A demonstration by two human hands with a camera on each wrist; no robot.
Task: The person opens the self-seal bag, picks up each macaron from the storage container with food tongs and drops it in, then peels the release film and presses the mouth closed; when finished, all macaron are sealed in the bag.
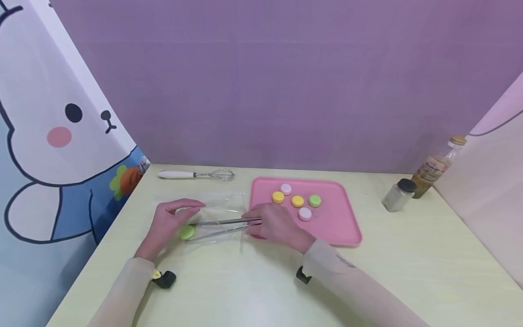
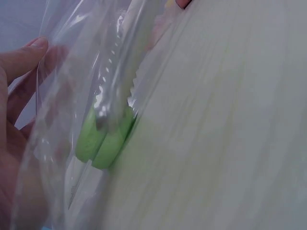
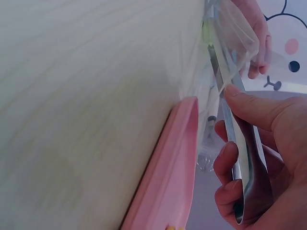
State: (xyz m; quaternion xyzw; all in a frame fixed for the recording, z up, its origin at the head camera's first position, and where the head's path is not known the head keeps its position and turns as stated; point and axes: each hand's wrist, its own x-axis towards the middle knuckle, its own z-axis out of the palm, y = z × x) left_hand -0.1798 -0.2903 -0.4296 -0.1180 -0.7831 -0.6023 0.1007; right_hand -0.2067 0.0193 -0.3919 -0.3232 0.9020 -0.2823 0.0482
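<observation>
My right hand (image 1: 278, 225) grips metal tongs (image 3: 230, 120), which point left into a clear plastic bag (image 1: 229, 200). A green macaron (image 2: 106, 139) is at the tips of the tongs, inside the bag, with their serrated ends on it. On the bag's far left side, my left hand (image 1: 169, 222) pinches the thin film between thumb and fingers, as the left wrist view shows. The bag's edge lies close to my right thumb (image 3: 249, 105).
A pink tray (image 1: 335, 222) on the right bears several macarons, among them a yellow macaron (image 1: 297, 201), a green macaron (image 1: 314, 200) and a pale pink macaron (image 1: 304, 214). A whisk (image 1: 180, 174) lies behind the bag. At the far right stand a black-lidded jar (image 1: 398, 197) and a corked bottle (image 1: 434, 170).
</observation>
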